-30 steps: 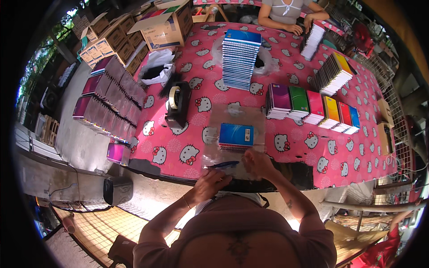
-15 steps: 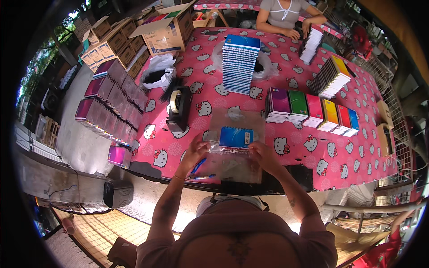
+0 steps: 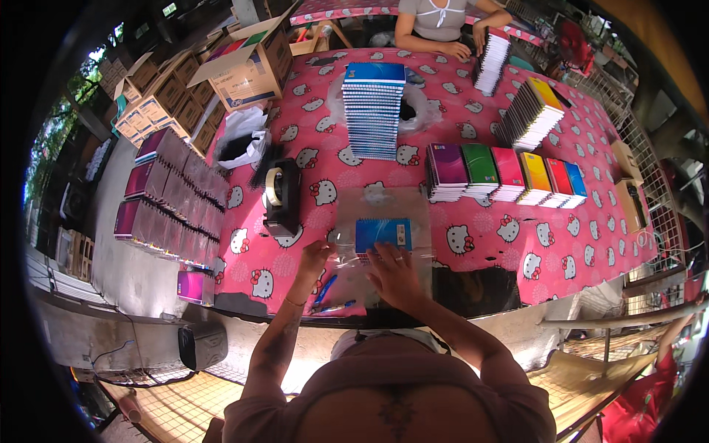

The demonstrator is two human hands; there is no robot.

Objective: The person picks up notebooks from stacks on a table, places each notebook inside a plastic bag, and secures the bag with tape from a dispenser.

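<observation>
A small blue spiral notebook [image 3: 382, 235] lies in front of me, with a clear plastic sleeve [image 3: 350, 253] around or under it; which, I cannot tell. My right hand [image 3: 394, 275] rests on the notebook's near edge, fingers spread and holding nothing. Beside the sleeve's left edge, my left hand [image 3: 317, 258] is closed in a pinch that seems to hold the plastic. Under them is a see-through sheet [image 3: 384, 292] on the table. A blue pen [image 3: 325, 288] and a second pen [image 3: 338, 306] lie near my left hand.
A black tape dispenser [image 3: 283, 199] stands left, before wrapped notebook stacks [image 3: 173, 192]. Ahead rises a tall blue notebook stack [image 3: 373, 111]; coloured notebook piles [image 3: 480, 166] line the right. An open carton [image 3: 251, 74] sits far left. Across the table, a person [image 3: 443, 29] handles a notebook stack [image 3: 491, 63].
My right hand has moved left from the sleeve's right side onto the notebook's near edge. My left hand stays at the sleeve's left side. The whole view has shifted slightly.
</observation>
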